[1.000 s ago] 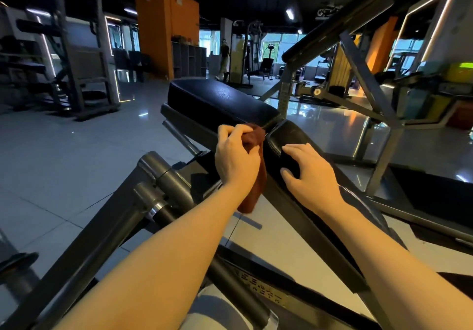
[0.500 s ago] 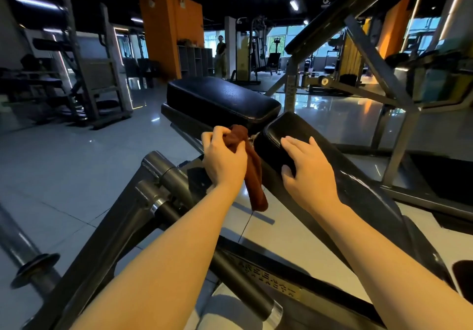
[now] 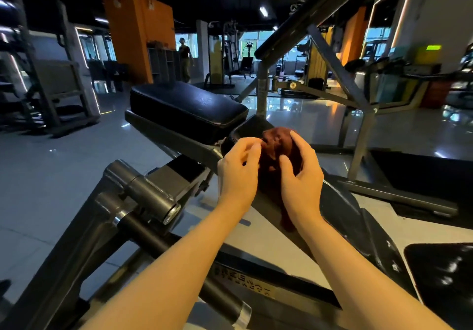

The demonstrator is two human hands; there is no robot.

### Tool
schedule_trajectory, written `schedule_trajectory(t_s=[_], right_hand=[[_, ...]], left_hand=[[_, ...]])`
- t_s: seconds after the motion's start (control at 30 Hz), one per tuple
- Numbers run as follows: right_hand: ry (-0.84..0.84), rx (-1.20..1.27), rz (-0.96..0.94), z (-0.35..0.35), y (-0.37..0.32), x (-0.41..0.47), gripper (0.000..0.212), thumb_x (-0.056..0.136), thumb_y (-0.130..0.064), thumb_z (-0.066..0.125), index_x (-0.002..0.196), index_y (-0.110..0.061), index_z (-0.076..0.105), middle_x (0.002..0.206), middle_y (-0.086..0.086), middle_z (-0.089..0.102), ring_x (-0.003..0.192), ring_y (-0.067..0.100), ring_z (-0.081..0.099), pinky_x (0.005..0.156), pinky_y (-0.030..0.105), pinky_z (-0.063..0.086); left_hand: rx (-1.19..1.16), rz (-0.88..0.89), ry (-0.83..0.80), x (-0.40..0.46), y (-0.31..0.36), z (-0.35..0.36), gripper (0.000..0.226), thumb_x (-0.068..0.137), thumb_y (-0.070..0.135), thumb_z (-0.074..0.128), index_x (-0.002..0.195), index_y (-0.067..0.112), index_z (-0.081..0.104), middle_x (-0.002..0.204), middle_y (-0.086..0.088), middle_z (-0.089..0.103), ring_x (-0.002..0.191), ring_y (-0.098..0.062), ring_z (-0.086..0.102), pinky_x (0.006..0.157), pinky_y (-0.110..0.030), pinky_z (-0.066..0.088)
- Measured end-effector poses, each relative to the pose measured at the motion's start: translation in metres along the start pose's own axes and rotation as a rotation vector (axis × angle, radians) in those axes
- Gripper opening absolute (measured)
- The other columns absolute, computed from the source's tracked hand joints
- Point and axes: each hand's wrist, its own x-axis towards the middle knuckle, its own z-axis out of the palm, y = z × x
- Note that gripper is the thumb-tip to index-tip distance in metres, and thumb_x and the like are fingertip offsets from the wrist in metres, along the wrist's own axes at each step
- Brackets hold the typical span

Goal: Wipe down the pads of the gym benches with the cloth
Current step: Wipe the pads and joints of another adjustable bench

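place: gym | padded bench [image 3: 189, 109]; weight machines [image 3: 222, 56]; steel racks [image 3: 51, 79]

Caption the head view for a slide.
Both hands bunch a brown cloth above a black bench pad.

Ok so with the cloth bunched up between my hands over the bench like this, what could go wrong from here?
1. The cloth is balled between the left hand and right hand, so it may wipe only a narrow strip of the angled pad.
2. Its tail hangs loose and could slip out mid-handover.
3. The flat pad could get skipped.
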Motion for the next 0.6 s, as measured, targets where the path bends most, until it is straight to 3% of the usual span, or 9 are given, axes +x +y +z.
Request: schedule_trajectory(t_s=[0.07, 0.1, 0.17, 0.23, 0.37, 0.47, 0.6], right_hand=[[-0.02, -0.049, -0.013, 0.0, -0.002, 0.018, 0.049, 0.097, -0.008, 0.052, 0.143, -0.021, 0.043, 0.136, -0.006, 0.046, 0.117, -0.013, 0.04, 0.103, 0.004, 0.029], [-0.116, -0.106, -0.037, 0.003, -0.004, 0.028, 0.05, 0.098, -0.012, 0.051, 0.145, -0.024, 0.039, 0.141, -0.005, 0.042, 0.123, -0.008, 0.037, 0.103, 0.003, 0.026], [-0.36, -0.301, -0.134, 0.019, -0.002, 0.043, 0.053, 0.099, -0.022, 0.05, 0.149, -0.026, 0.033, 0.153, -0.002, 0.032, 0.139, 0.007, 0.027, 0.114, 0.019, 0.022], [-0.474, -0.382, -0.167, 0.037, 0.0, 0.049, 0.051, 0.101, -0.025, 0.047, 0.149, -0.024, 0.033, 0.157, 0.0, 0.028, 0.144, 0.014, 0.021, 0.117, 0.028, 0.018], [-0.42, -0.351, -0.177, 0.032, 0.01, 0.044, 0.039, 0.1, -0.018, 0.046, 0.139, -0.023, 0.046, 0.141, -0.002, 0.045, 0.125, 0.013, 0.044, 0.101, 0.027, 0.04], [-0.41, -0.334, -0.066, -0.008, 0.038, 0.026, 0.037, 0.099, -0.014, 0.046, 0.133, -0.028, 0.049, 0.133, -0.012, 0.045, 0.121, 0.009, 0.046, 0.099, 0.034, 0.047], [-0.364, -0.434, 0.132, -0.044, 0.059, 0.011, 0.036, 0.099, -0.013, 0.046, 0.132, -0.03, 0.049, 0.143, -0.006, 0.046, 0.14, 0.017, 0.033, 0.113, 0.048, 0.034]], left_hand=[[0.252, 0.127, 0.126, 0.007, -0.007, -0.009, 0.016, 0.095, 0.013, 0.055, 0.108, 0.02, 0.062, 0.103, 0.005, 0.066, 0.092, 0.001, 0.061, 0.077, -0.017, 0.054], [0.352, 0.18, 0.173, 0.011, -0.012, -0.014, 0.021, 0.093, 0.01, 0.058, 0.111, 0.018, 0.062, 0.106, 0.004, 0.064, 0.094, -0.002, 0.06, 0.079, -0.021, 0.053], [0.478, 0.255, 0.182, 0.018, -0.023, -0.02, 0.03, 0.087, 0.006, 0.062, 0.116, 0.015, 0.061, 0.114, 0.0, 0.06, 0.101, -0.014, 0.059, 0.083, -0.029, 0.051], [0.545, 0.268, 0.136, 0.019, -0.031, -0.02, 0.038, 0.085, 0.005, 0.064, 0.122, 0.011, 0.058, 0.121, -0.005, 0.056, 0.108, -0.019, 0.056, 0.088, -0.033, 0.05], [0.698, 0.311, 0.094, 0.012, -0.05, -0.012, 0.049, 0.086, 0.01, 0.064, 0.133, 0.007, 0.051, 0.137, -0.013, 0.049, 0.128, -0.027, 0.045, 0.105, -0.047, 0.041], [0.743, 0.422, 0.091, 0.01, -0.06, -0.008, 0.043, 0.089, 0.017, 0.055, 0.131, 0.007, 0.053, 0.139, -0.014, 0.049, 0.136, -0.027, 0.038, 0.116, -0.044, 0.025], [0.751, 0.497, 0.08, 0.01, -0.063, -0.005, 0.039, 0.09, 0.02, 0.05, 0.126, 0.007, 0.059, 0.134, -0.013, 0.055, 0.134, -0.024, 0.04, 0.118, -0.036, 0.015]])
